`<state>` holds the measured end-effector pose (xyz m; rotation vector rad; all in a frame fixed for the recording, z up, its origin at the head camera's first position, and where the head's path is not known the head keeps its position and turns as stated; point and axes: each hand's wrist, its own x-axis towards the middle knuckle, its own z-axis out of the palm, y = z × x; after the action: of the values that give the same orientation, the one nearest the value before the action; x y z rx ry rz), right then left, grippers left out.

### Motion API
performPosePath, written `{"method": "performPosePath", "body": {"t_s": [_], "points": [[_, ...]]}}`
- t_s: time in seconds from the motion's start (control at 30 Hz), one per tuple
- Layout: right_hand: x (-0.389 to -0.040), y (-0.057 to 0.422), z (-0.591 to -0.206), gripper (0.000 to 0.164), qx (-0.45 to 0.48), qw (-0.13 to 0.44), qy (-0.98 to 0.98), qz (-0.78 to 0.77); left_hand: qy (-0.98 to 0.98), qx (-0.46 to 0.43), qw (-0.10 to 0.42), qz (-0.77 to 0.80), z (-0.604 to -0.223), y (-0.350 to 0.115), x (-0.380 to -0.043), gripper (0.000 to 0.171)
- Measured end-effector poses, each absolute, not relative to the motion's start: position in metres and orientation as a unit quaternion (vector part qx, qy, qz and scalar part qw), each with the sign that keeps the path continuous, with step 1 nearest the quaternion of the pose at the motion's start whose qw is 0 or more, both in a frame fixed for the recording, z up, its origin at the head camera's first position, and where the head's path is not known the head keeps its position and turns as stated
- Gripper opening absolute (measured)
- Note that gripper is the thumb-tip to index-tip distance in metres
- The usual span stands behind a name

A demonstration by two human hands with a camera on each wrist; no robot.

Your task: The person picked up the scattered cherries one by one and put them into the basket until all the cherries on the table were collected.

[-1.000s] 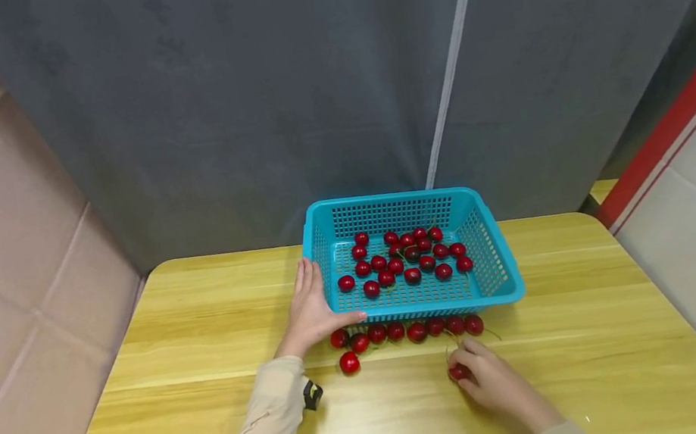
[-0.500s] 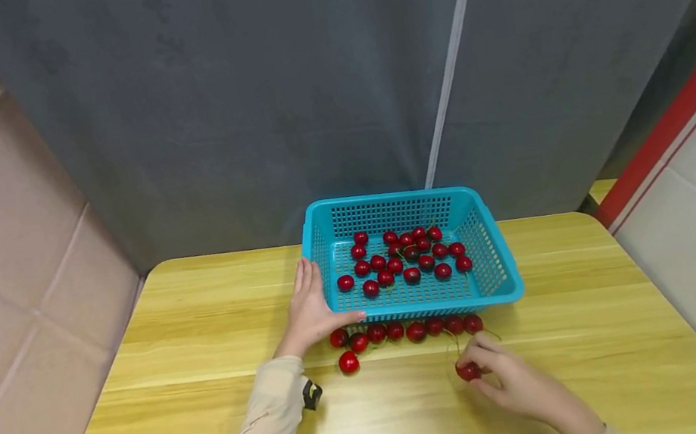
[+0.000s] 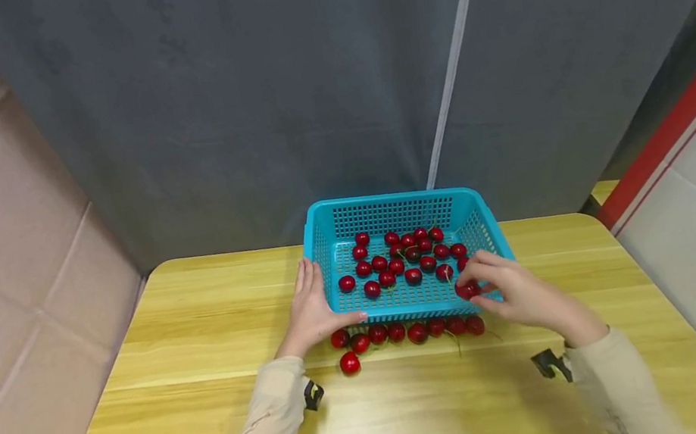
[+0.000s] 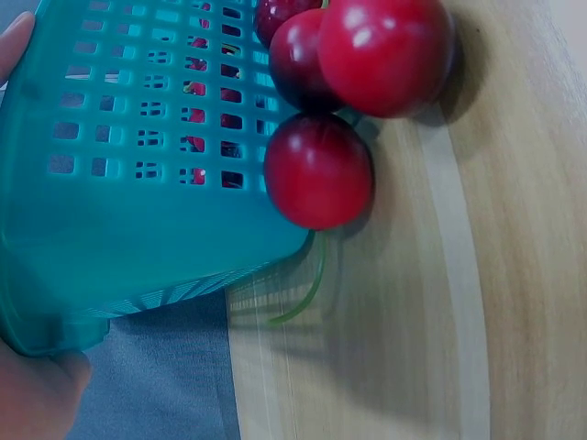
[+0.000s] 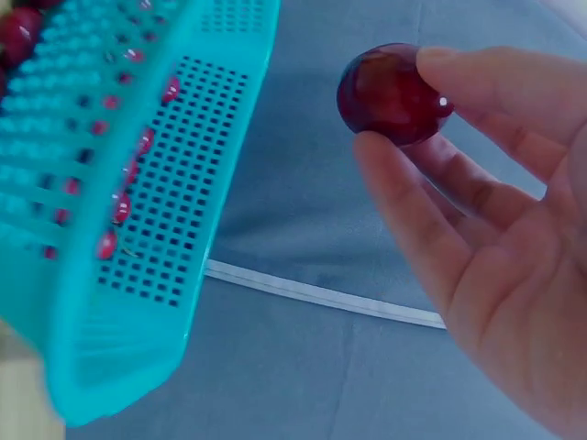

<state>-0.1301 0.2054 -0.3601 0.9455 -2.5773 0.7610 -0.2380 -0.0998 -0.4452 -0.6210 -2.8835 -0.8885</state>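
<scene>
A blue basket (image 3: 432,308) is set at the far edge of the wooden table (image 3: 191,397), a little right of that edge's middle. The left hand (image 3: 311,315) is laid at the basket's near left corner: the fingers are extended along the left side, the thumb is held well apart from them, and the near rim is touched by it. A cherry (image 5: 390,96) is pinched between the thumb and fingertips of the right hand (image 3: 515,289); in the head view it is seen over the basket's near rim, close to the near right corner, and in the right wrist view it is seen apart from the basket.

Loose cherries (image 3: 413,277) are scattered over the basket floor, more thickly toward the right. Eight cherries (image 3: 417,333) are lined up on the table along the basket's near side. A single cherry (image 3: 349,363) is placed just nearer the table's near edge, by the left end of that row. A green stem (image 4: 314,284) is seen on the row's leftmost cherry. A grey curtain (image 3: 267,107) is hung beyond the table's far edge.
</scene>
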Motion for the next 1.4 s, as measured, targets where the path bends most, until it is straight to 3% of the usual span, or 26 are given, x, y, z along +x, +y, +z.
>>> {"method": "performPosePath", "body": {"t_s": [0.2, 0.53, 1.03, 1.4], "points": [[-0.169, 0.203, -0.335, 0.022, 0.308, 0.081, -0.913, 0.254, -0.936, -0.201, 0.027, -0.288, -0.446, -0.100, -0.238, 0.127], [-0.230, 0.186, -0.315, 0.019, 0.292, 0.034, -0.933, 0.208, -0.937, -0.197, 0.017, -0.287, -0.444, -0.100, -0.237, 0.128], [-0.309, 0.165, -0.341, 0.020, 0.235, -0.046, -0.945, 0.221, -0.937, -0.197, 0.035, -0.287, -0.445, -0.099, -0.237, 0.129], [-0.324, 0.155, -0.371, 0.028, 0.157, -0.109, -0.953, 0.237, -0.936, -0.193, 0.030, -0.292, -0.449, -0.097, -0.236, 0.129]]}}
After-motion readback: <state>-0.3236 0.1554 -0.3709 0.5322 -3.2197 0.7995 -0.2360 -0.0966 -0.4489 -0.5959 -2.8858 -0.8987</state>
